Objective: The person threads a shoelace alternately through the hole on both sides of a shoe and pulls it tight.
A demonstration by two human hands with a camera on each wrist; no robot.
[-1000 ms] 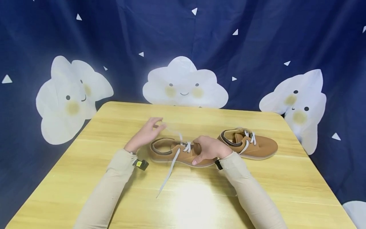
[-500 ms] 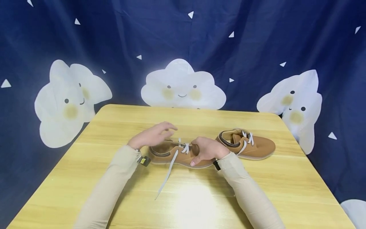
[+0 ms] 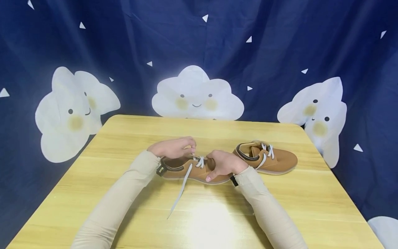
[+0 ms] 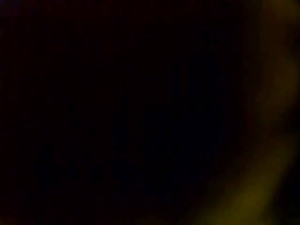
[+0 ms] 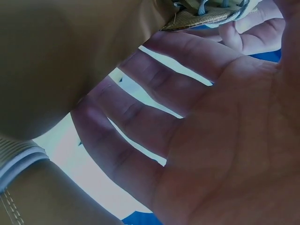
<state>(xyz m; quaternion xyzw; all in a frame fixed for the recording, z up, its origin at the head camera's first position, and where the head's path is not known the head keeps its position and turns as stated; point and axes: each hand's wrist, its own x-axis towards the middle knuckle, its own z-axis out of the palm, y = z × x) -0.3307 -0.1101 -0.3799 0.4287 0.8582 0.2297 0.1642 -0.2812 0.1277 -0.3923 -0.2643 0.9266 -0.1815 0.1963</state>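
A brown lace-up shoe lies mid-table, toe to the right, one pale shoelace trailing off its near side. My right hand grips the front of this shoe, thumb on the near side and fingers over the far side. In the right wrist view, the spread fingers press against the brown toe. Above the far side of the laces, my left hand seems to pinch the other lace between thumb and fingers; only a short piece shows. The left wrist view is almost black.
Just right of my right hand, a second brown shoe stands with its white laces threaded. Both shoes are on a light wooden table. Behind it hangs a dark blue curtain with smiling white clouds.
My left hand has moved right and down, from holding the far lace raised at the heel side to beside the laces, its fingers spreading and then closing. The right hand keeps its grip.
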